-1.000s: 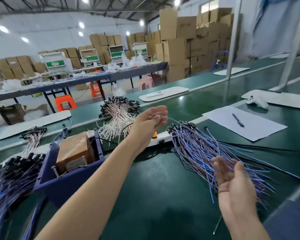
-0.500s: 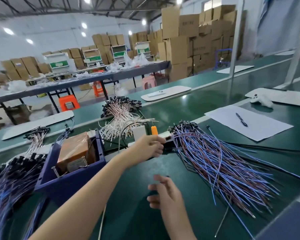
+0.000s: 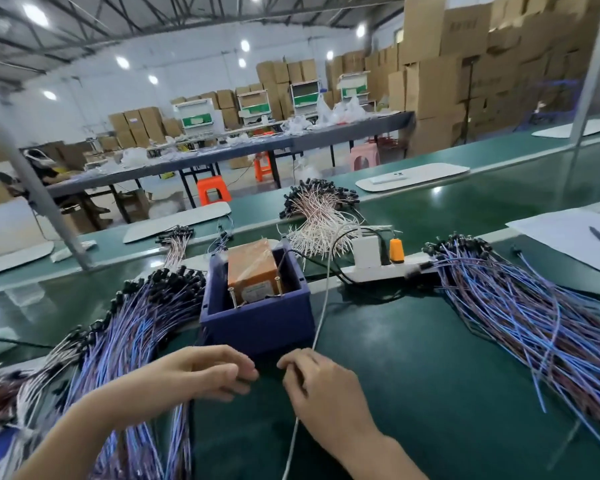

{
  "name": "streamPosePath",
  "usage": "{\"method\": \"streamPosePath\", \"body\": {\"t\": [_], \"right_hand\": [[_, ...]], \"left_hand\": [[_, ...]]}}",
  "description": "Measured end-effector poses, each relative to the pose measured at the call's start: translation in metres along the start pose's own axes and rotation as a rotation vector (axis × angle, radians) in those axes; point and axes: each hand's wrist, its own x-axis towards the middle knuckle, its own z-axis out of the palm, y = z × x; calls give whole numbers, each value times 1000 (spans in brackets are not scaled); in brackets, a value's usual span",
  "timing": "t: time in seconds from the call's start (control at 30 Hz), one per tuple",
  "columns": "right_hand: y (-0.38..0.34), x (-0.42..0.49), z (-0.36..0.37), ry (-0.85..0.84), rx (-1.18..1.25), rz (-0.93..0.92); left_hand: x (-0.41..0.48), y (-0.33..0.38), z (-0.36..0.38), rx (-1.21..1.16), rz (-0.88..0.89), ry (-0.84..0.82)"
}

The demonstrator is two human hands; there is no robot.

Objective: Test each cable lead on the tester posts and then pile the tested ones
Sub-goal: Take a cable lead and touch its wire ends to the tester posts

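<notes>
Flanking the hands, two heaps of blue-and-purple leads lie on the green bench (image 3: pixel 413 393): the left heap (image 3: pixel 136 323) passes under the left forearm, and the right heap (image 3: pixel 534 327) fans out well to the right of the right hand. Just beyond both sets of fingertips stands one blue bin (image 3: pixel 257 323) holding one orange tester block (image 3: pixel 253 271) with two upright metal posts (image 3: pixel 234 296). The left hand (image 3: pixel 201 372) and right hand (image 3: pixel 323 393) sit close together without touching, each with fingers curled toward the thumb; whether either pinches a lead cannot be told. One thin white cord (image 3: pixel 323 303) runs past the right hand's knuckles. Farther beyond the bin lie one heap of white leads (image 3: pixel 323 216) and one power strip (image 3: pixel 385 270).
</notes>
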Motion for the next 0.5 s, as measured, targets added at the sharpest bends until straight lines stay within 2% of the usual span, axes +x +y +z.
{"method": "streamPosePath", "body": {"t": [0.07, 0.13, 0.2, 0.3, 0.4, 0.5], "right_hand": [[-5, 5, 9, 51, -75, -150], [-7, 11, 14, 80, -109, -245], [-7, 16, 16, 95, -114, -265], [-5, 19, 15, 131, -83, -222], [-2, 18, 16, 138, -71, -191], [1, 17, 17, 128, -72, -177]], "left_hand": [[-14, -14, -18, 23, -50, 163], [-18, -31, -37, 72, -69, 437], [-17, -46, -53, 171, -74, 705], [-11, -62, -77, 506, -112, 987], [-2, -73, -98, 654, -203, 1096], [6, -74, -109, 638, -321, 1111]]}}
